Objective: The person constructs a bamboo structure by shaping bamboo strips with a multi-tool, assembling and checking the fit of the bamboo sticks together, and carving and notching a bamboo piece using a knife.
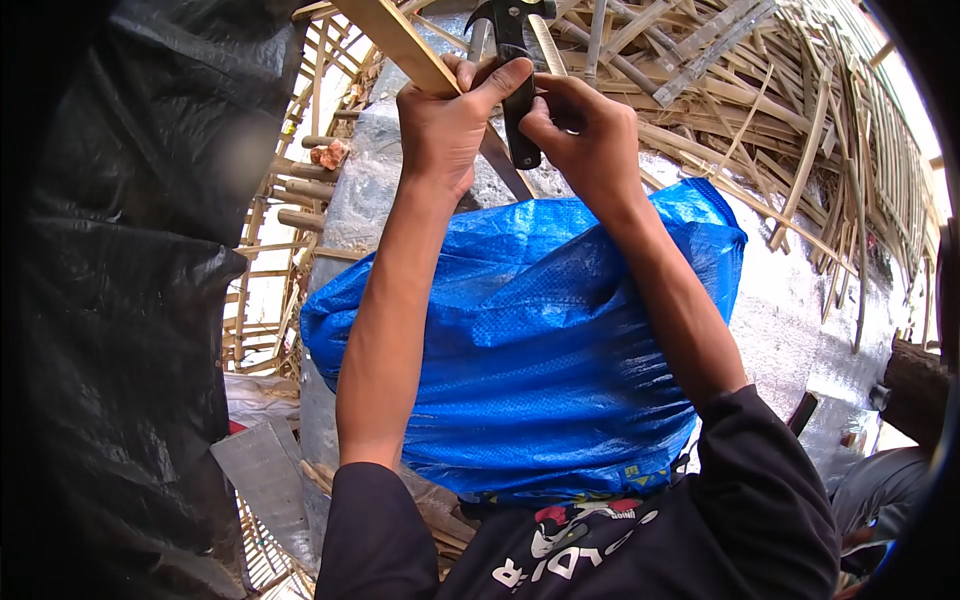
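Note:
My left hand (445, 125) is closed round a flat bamboo strip (400, 45), which slants from the top edge down past my wrist. Its thumb also presses on a black-handled hammer (521, 110). The hammer hangs upright between both hands, its head at the top. My right hand (585, 130) has its fingers curled beside the handle, thumb and forefinger pinched close to it; what they hold, if anything, is too small to tell. Below the hands a blue woven sheet (530, 330) covers my lap.
Split bamboo strips (690, 110) lie piled at the upper right. A black plastic sheet (130, 300) hangs at the left beside a bamboo lattice (255, 290). A grey board (265, 485) is at the lower left. Another person's clothed leg (880, 490) shows at the lower right.

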The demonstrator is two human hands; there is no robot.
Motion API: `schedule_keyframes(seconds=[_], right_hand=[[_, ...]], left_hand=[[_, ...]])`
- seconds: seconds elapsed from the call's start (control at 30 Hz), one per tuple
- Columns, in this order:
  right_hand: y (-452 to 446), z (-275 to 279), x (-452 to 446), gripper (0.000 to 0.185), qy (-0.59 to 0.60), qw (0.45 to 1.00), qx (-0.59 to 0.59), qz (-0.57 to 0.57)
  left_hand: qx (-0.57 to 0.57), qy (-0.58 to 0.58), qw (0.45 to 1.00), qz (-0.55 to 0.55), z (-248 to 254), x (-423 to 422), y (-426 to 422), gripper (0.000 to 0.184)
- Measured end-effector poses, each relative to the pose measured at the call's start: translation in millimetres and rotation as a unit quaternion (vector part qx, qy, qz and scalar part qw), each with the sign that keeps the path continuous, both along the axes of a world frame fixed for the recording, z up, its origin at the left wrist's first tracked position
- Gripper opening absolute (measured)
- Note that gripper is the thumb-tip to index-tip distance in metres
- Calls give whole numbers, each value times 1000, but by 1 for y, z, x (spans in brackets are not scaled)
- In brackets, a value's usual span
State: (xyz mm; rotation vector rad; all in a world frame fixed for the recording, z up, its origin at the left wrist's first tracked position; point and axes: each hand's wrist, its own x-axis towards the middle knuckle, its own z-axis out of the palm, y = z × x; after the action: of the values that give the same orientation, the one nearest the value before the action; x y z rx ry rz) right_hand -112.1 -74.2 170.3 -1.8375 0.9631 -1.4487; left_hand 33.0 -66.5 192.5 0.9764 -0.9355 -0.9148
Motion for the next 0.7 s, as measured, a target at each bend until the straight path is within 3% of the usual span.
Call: schedule_keyframes(seconds=[0.7], right_hand=[[-3, -1, -1, 30, 17, 1000, 3, -11]], left_hand=[[-15, -6, 1000, -8, -4, -3, -2, 40]])
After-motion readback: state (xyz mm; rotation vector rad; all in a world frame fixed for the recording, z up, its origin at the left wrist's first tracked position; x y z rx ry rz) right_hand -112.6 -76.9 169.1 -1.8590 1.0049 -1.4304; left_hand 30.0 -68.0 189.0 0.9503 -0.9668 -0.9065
